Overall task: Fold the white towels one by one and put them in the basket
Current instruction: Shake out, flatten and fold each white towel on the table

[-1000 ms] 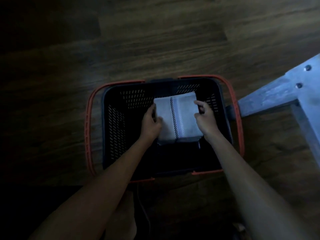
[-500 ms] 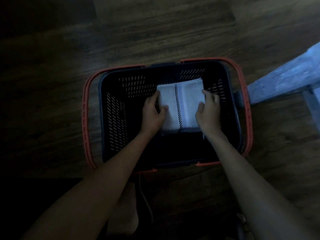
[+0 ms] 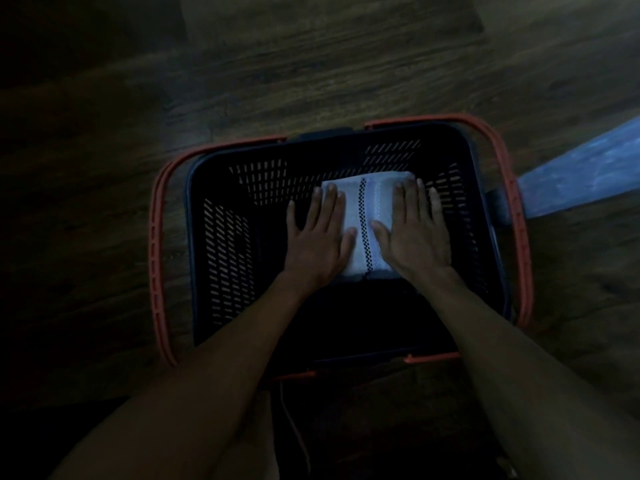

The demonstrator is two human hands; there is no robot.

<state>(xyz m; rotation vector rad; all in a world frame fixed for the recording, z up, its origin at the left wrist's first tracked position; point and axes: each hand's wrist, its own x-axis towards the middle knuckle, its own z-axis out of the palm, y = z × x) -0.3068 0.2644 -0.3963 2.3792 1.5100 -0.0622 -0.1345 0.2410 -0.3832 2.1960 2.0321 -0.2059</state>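
So the floor (image 3: 311,64) is dark wood-look planks, pretty dim all over, and the black slotted basket (image 3: 221,237) sits right on it with its orange handles (image 3: 154,244) folded down around the rim. Off to the right, just beside the basket, there's a pale blue-grey slab (image 3: 581,168) of something, can't tell what. A thin light cord (image 3: 294,431) trails over the boards by the basket's near edge.
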